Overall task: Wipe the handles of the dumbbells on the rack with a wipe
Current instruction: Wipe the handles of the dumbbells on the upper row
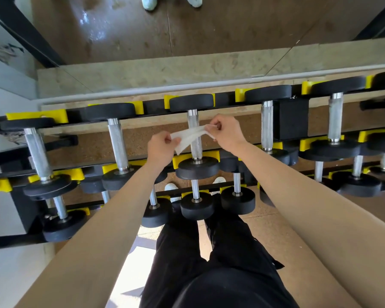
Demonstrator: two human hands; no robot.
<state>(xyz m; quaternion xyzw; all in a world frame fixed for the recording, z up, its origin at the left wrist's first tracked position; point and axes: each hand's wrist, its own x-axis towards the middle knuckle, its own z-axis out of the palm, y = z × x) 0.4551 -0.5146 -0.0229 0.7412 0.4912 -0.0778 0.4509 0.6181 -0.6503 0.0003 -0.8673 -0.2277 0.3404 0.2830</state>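
Hands, left (161,146) and right (226,132), pinch the wipe (189,136) taut above the centre handle (194,132), unfolding it; next likely wrapping that handle.

Gym, tiered dumbbell rack (293,121), wall mirror (165,30)

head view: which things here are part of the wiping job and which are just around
Part of the job:
wipe, stretched between left hand and right hand
dumbbell handle right behind it
other dumbbells on the rack

Just around:
mirror
white shoes
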